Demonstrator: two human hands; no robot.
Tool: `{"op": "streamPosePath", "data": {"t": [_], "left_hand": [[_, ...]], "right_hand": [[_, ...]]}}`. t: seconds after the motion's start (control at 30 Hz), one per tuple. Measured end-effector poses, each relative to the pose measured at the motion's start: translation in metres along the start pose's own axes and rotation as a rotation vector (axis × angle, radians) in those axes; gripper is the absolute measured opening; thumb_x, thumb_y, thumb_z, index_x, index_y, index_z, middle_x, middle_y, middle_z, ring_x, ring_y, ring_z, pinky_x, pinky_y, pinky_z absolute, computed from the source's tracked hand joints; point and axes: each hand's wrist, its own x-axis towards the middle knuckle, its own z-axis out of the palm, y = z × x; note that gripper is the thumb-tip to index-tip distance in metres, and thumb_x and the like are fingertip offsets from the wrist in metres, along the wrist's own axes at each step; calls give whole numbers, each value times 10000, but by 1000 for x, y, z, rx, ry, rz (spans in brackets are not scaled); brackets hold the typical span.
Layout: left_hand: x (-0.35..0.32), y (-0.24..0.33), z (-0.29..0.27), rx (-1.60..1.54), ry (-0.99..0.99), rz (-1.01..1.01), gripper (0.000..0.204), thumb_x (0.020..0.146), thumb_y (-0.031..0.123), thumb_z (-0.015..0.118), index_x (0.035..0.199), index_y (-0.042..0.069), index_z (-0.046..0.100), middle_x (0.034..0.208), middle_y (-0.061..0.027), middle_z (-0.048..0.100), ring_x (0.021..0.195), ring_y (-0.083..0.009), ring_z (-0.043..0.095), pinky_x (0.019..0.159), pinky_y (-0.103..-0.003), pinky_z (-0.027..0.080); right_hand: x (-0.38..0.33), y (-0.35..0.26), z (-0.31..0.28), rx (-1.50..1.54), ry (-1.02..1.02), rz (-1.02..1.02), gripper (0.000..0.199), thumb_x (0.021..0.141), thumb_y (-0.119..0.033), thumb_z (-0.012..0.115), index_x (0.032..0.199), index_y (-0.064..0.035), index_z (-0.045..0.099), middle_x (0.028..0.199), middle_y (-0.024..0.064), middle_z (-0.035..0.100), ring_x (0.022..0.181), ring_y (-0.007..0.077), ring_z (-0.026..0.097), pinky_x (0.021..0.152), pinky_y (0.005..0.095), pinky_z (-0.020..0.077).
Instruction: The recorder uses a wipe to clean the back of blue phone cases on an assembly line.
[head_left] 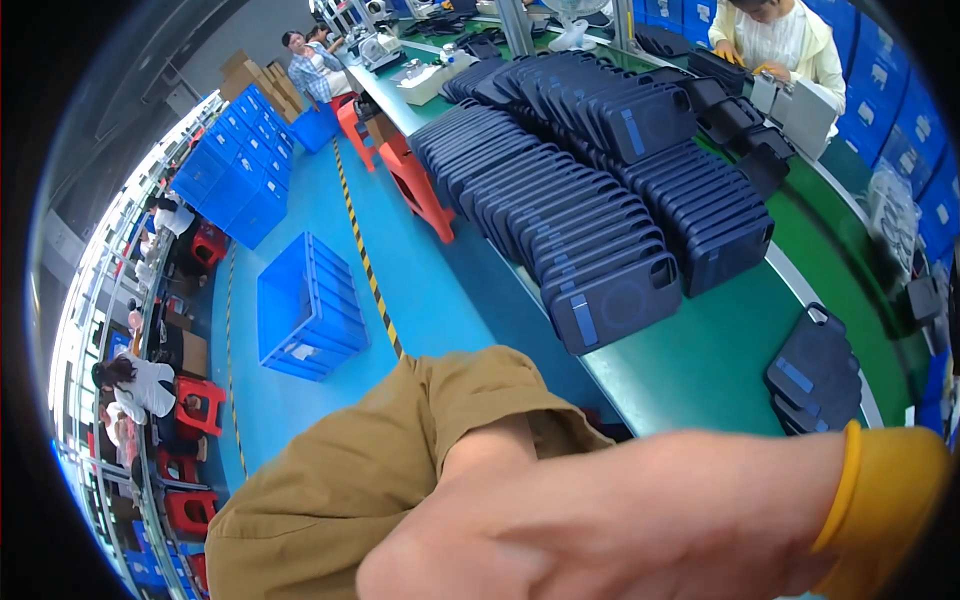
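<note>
Arm raised close before the camera

1 forearm [600,520] with a yellow cot [885,500] filled the view; hand grips could not be told. Cases [590,200] lay overlapped in rows on the bench [700,370], saving space.

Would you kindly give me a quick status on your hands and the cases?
One hand close to camera, yellow finger cot, holding nothing visible. Other hand unseen. Dark phone cases stacked in rows on green bench.
</note>
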Motion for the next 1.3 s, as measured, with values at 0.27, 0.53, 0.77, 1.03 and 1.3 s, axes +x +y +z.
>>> {"op": "streamPosePath", "data": {"t": [0.27,0.53,0.77,1.03,1.3], "left_hand": [[-12,31,4,-192,-87,-11,200,837,95,729,980,-31,668,886,-155,677,790,-291,662,692,-357,529],[-8,31,8,-269,-177,-120,173,825,78,719,956,-24,669,874,-155,673,789,-298,654,686,-364,524],[12,24,14,-255,-284,-228,150,815,63,711,936,-17,669,862,-155,670,787,-303,647,680,-369,519],[37,8,27,-214,-413,-354,125,804,45,701,912,-9,669,850,-155,667,785,-310,639,674,-375,513],[55,-12,9,-223,-473,-529,103,792,28,692,888,-1,669,837,-155,663,784,-316,630,667,-381,508]], "right_hand": [[105,308,-105,125,81,174,125,902,-69,733,1000,7,717,953,82,668,817,169,582,704,294,441],[106,285,-107,134,80,150,99,877,-31,724,963,17,717,915,73,654,792,174,533,686,296,414],[110,278,-107,149,71,158,90,870,-20,723,948,20,704,908,81,665,851,198,557,736,315,449],[105,282,-108,111,82,111,91,874,-31,719,947,22,702,901,77,671,842,201,555,732,324,433],[140,243,-78,123,42,158,136,873,-79,748,979,2,721,902,64,674,786,168,528,688,305,413]]}}
